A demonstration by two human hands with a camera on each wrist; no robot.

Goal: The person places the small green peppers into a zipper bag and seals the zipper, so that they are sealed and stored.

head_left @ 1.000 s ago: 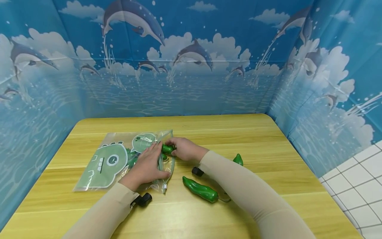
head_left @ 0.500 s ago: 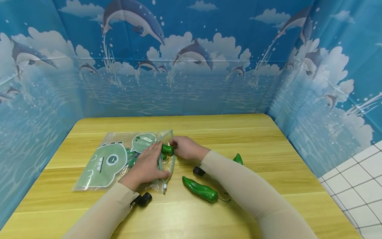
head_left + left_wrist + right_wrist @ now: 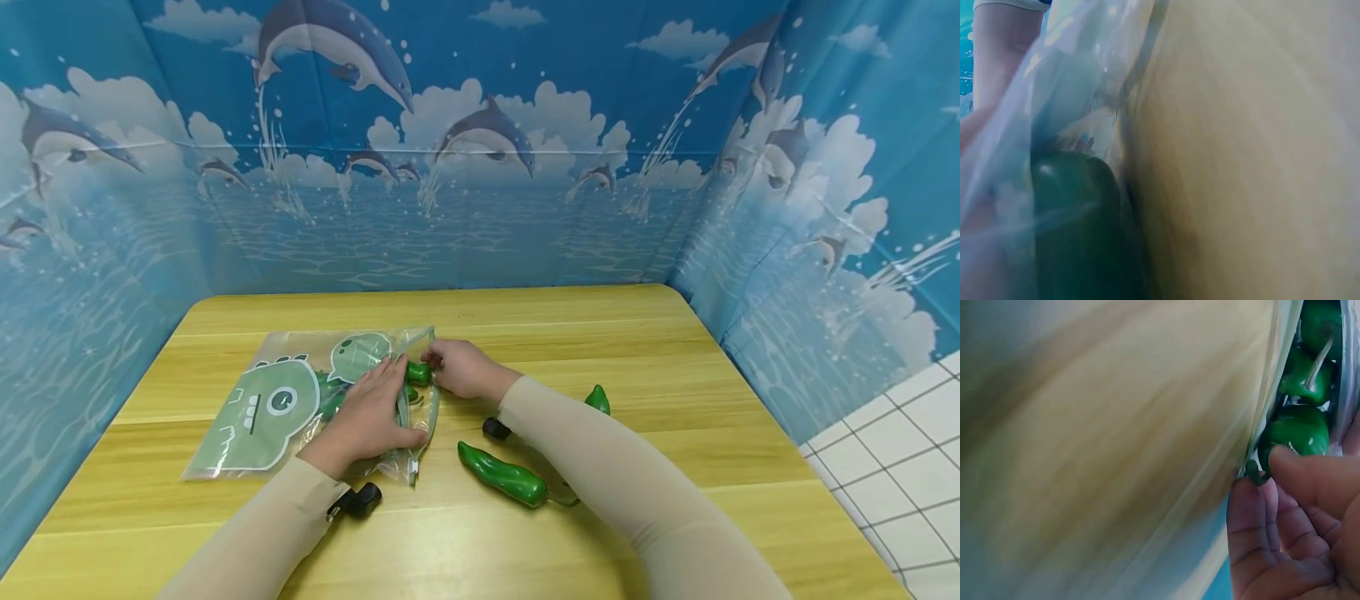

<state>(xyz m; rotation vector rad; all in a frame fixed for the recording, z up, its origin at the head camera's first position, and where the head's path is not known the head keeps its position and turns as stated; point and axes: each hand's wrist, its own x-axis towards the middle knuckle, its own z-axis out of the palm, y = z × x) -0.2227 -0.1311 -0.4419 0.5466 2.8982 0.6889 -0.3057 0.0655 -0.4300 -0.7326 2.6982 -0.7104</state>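
Observation:
A clear zip bag [image 3: 247,417] with a green dinosaur print lies on the table, its mouth facing right. My left hand [image 3: 367,412] rests over the bag near the mouth with fingers extended. At the opening, my right hand [image 3: 465,371] pinches the stem of a green pepper [image 3: 418,373] between thumb and finger; the pepper's body is inside the bag. The right wrist view shows more green peppers [image 3: 1307,378] deeper in, one with a pale stem. In the left wrist view a green pepper [image 3: 1079,219] shows behind the film.
A long green pepper [image 3: 502,475] lies on the wooden table [image 3: 450,550] in front of the right forearm. Another green pepper [image 3: 598,399] pokes out beyond that forearm, partly hidden. A dolphin-print curtain [image 3: 465,217] stands around the table's back and sides.
My right hand has moved slightly left, and the pepper has slid deeper into the bag. Its grip has shifted from the pepper's body to the stem. The left hand has stayed put.

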